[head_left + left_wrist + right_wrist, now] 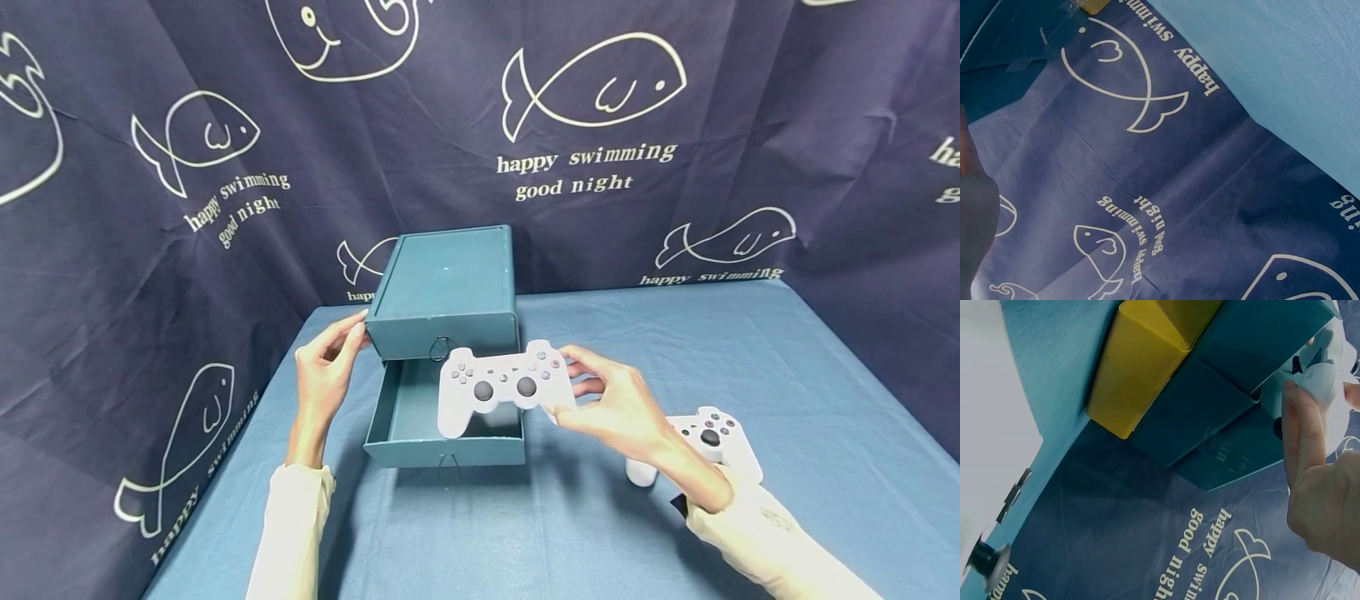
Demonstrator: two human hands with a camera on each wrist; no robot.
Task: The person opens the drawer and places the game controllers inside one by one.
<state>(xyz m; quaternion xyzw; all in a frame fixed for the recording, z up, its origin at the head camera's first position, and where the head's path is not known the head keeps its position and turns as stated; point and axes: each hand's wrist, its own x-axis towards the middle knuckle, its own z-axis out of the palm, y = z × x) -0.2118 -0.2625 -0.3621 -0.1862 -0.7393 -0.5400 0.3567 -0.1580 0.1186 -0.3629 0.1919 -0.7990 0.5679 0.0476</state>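
Note:
In the head view my right hand (611,404) pinches a white game controller (506,385) by its right grip. The controller is held face-up over the pulled-out lower drawer (448,454) of a teal drawer box (450,275), hiding part of the drawer's inside. My left hand (327,375) touches the box's left front corner with thumb and fingertips. The upper drawer is pushed in, and each drawer front carries a thin wire loop. The right wrist view shows my right hand (1325,487) with fingers and thumb on the controller (1325,387).
A second white controller (723,442) lies on the blue tablecloth (787,358), partly behind my right forearm. A small dark piece (679,504) shows under that wrist. Yellow panels (1138,365) adjoin the teal box in the right wrist view. Dark fish-print cloth (592,225) hangs behind.

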